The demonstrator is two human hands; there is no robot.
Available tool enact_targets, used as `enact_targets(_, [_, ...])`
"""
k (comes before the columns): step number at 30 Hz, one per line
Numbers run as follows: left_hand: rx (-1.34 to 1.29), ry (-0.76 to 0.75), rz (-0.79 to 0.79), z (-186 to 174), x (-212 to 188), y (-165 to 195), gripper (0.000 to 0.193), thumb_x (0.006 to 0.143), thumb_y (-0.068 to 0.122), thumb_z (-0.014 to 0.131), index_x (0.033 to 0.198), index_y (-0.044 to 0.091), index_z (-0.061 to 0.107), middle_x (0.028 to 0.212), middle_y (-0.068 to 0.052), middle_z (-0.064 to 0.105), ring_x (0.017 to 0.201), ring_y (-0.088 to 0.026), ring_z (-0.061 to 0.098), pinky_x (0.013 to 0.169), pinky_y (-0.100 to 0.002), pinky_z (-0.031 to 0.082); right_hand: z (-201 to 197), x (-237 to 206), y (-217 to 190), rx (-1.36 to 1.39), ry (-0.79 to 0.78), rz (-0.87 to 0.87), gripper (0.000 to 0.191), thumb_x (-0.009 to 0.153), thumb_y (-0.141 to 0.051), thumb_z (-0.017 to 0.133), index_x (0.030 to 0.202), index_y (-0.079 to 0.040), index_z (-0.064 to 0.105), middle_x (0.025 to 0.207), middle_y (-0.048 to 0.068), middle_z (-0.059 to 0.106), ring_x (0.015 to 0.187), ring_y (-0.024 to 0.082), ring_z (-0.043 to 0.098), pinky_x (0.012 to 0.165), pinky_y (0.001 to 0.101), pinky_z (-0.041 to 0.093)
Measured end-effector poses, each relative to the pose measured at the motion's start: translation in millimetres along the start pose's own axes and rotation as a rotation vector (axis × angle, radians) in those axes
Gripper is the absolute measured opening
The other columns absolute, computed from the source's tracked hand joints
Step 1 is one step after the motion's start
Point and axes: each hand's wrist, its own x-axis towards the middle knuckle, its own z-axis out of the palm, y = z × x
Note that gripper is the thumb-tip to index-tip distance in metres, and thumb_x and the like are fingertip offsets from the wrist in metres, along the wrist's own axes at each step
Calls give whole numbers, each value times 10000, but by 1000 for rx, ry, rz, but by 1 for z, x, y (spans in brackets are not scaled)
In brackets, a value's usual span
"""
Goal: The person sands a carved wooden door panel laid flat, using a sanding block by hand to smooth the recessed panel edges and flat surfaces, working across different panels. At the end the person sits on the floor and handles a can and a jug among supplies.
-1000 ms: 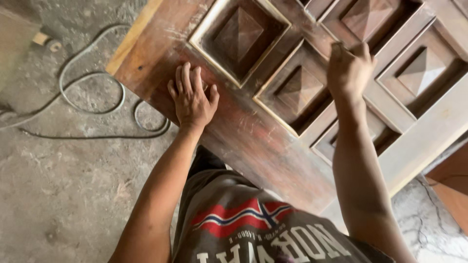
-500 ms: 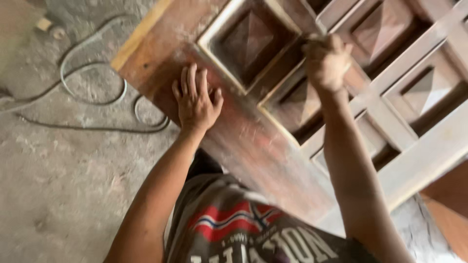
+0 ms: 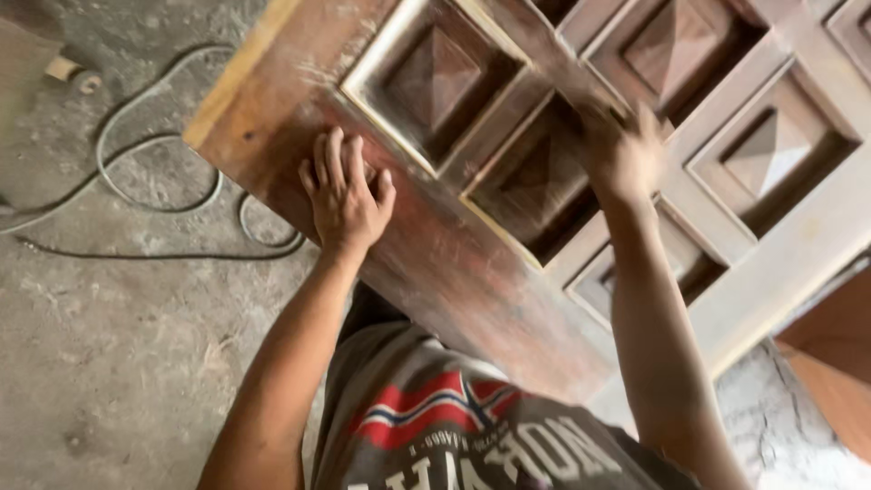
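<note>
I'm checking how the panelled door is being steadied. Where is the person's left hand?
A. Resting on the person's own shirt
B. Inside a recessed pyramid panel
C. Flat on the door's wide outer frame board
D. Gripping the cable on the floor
C: the left hand lies palm down, fingers spread, on the flat frame board of the wooden door, beside the recessed panels.

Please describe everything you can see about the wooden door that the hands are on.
The wooden door lies flat, set diagonally in the view, above a dusty concrete floor. It is dark reddish-brown with paler, worn edges and rails. Its frame holds recessed square panels, each with a raised pyramid-shaped centre. The surface looks dusty and scuffed, as if partly stripped. The left hand rests flat on the broad outer rail; the right hand, blurred, presses on a rail between panels. Whether it holds anything cannot be told.
</note>
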Motion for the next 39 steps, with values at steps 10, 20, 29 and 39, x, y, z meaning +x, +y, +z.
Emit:
enact_targets(10, [42,108,64,4,-2,-1,588,1013,421,641,1439,42,499,1534,-223,430,1448,-427,382,1122,-677,300,24,27,-21,183,52,392,271,991,-241,665,1201,-124,789,1173,201,643,1108,381,544,979,583,369])
enact_targets(20, [-11,25,26,3,-6,-1,571,1048,404,638,1460,41,483,1559,-225,416,1465,-431,382,1143,-666,296,-35,-85,102,120,-189,466,270,1152,-264,594,967,-130,738,1067,157,645,937,271,599,860,489,434])
enact_targets(29, [20,9,38,0,-8,5,603,1010,378,667,1459,30,466,1550,-229,405,1455,-434,372,1117,-671,297,-37,-94,16,24,-566,137,264,1051,-290,535,1060,-149,758,800,144,660,806,355,630,819,582,462])
enact_targets(39, [-10,33,30,1,-6,5,595,996,389,656,1452,50,479,1557,-213,411,1463,-420,363,1142,-659,278,-49,-93,-30,-87,62,417,281,969,-186,551,1171,-123,736,1195,268,637,936,292,664,890,474,428])
